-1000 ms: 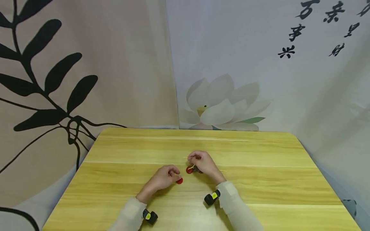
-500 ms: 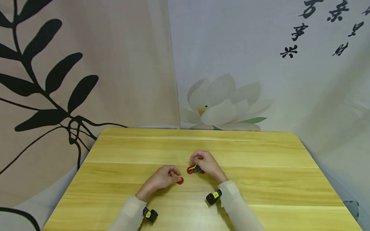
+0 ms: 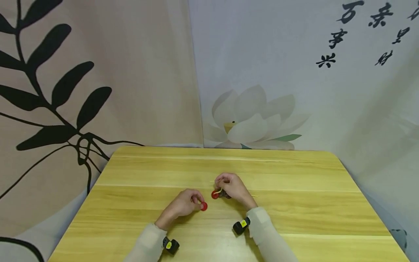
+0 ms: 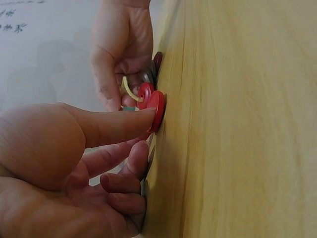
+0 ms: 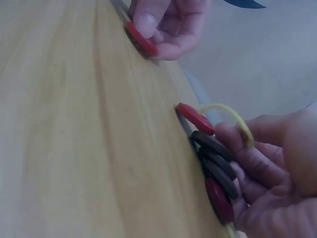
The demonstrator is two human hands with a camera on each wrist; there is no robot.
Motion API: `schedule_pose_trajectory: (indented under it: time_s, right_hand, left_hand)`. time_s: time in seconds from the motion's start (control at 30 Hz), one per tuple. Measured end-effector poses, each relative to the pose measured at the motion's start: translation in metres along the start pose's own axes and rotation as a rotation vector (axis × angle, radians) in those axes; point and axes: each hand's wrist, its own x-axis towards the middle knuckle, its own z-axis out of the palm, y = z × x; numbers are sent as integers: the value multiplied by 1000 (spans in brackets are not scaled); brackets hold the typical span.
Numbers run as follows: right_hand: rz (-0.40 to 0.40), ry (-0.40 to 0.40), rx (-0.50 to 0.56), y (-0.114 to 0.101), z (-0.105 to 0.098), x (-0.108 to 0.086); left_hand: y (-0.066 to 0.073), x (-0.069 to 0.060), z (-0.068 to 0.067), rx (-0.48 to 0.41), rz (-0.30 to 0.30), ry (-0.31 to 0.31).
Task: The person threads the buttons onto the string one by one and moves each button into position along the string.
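My left hand (image 3: 187, 202) pinches a loose red button (image 3: 204, 206) at the tabletop; in the left wrist view the thumb lies on the button's edge (image 4: 158, 116). Ahead and to the right, my right hand (image 3: 233, 185) holds a yellow cord (image 5: 225, 110) between thumb and fingers. A second red button (image 5: 195, 118) is threaded on that cord. Behind it, several dark brown buttons (image 5: 213, 145) and a dark red button (image 5: 219, 201) lean in a row under the right fingers. The two red buttons are apart in the head view.
Both hands work over a wooden table (image 3: 147, 171), its far edge backed by a printed curtain (image 3: 157, 72). Black cameras sit on the left wrist (image 3: 171, 246) and right wrist (image 3: 240, 226). A cord tail (image 3: 254, 196) emerges right of the right wrist.
At the loose red button the left thumb and fingertips have shifted slightly, and more of the button shows. My right hand stays nearly still with the cord. The head view has tilted a little.
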Motion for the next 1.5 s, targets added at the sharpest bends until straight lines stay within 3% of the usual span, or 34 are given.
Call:
schedule_pose_trajectory:
  time_s: [0.57,0.8,1.23,1.5]
  right_hand:
    - [-17,-4,12,0,-1,0]
    - [-22,15,54,0,0,0]
    - [17,33,124,-1,2,-1]
    - [-37,58,100,-10,2,-1]
  left_hand:
    - [-2,1,3,-32,-57,38]
    - [-1,1,5,-33,-67,80]
    - [-9,1,1,-127,-75,118]
    - [-8,0,-5,-202,-101,183]
